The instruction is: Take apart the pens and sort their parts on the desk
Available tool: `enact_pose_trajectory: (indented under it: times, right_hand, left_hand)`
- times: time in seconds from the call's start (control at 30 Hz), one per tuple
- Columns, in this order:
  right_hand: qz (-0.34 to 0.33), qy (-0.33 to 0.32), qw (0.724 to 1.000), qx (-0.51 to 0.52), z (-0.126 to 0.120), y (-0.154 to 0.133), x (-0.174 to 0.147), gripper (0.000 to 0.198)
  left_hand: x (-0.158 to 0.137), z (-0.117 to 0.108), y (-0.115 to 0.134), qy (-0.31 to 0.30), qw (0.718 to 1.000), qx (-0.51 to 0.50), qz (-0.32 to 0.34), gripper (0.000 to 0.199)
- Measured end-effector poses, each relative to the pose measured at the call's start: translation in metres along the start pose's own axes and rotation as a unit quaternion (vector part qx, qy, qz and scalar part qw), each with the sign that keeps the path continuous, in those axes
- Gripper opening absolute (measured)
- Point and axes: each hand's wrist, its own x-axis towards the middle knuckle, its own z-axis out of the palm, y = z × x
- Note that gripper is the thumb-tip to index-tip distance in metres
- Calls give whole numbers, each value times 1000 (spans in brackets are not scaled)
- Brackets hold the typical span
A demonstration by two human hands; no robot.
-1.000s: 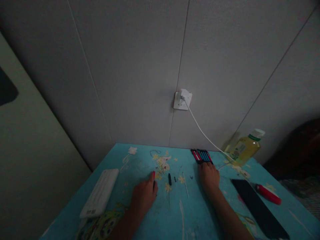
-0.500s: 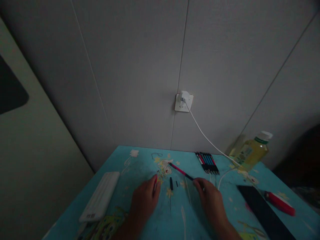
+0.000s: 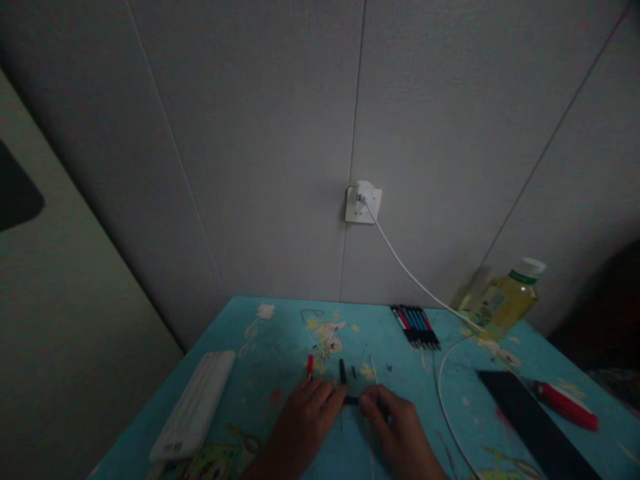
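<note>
White slab (image 3: 195, 407) is lying well left of the left hand, tilted lengthwise, supported by the blue tabletop (image 3: 280, 327). Left hand (image 3: 307, 413) is being held low, palm down; fingers are being kept close together, and the dark pen's left end is being pinched by thumb and fingertips. Red piece (image 3: 311, 367) is lying just beyond these fingers, its near end being hidden by them. Short black piece (image 3: 343, 371) is lying just right of the red one, beyond the left thumb: matte-looking, slim, straight.

Dark pen (image 3: 351, 401) is being held crosswise between the hands, roughly level. Only a short, straight, blackish middle is being shown; both ends are being covered by fingers, so tips cannot be told. Tiny dark piece (image 3: 354, 372) is lying just beyond the pen. Thin white rod (image 3: 373, 369) is pointing away, just beyond the right hand. Right hand (image 3: 393, 427) is being curled, pen's right end being pinched by thumb and index finger.

Pen set (image 3: 415, 327) is lying farther off, beyond the right hand: red, blue and white barrels are being banded by a dark holder. To that hand's right, white cable (image 3: 441, 380) is being looped, yellow bottle (image 3: 510, 300) is standing tilted-looking, and black strip (image 3: 535, 420) and red-handled tool (image 3: 567, 405) are lying side by side.
</note>
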Motion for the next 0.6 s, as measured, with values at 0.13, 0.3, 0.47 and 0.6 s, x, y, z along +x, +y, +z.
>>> enact_pose_trajectory:
  times: [0.13, 0.3, 0.47, 0.6]
  right_hand:
    - [-6, -41, 998, -37, 3, 8, 2, 45]
    - [-37, -56, 995, -67, 2, 14, 2, 46]
    - [-88, -58, 993, -47, -4, 16, 5, 30]
    - [-67, -50, 996, -3, -4, 15, 7, 31]
  left_hand:
    - [-3, 1, 4, -27, 999, -26, -11, 22]
    - [-5, 1, 8, -40, 998, -40, -24, 17]
    - [-6, 2, 4, -41, 997, -50, -33, 17]
    - [-1, -2, 2, -22, 998, -37, -38, 20]
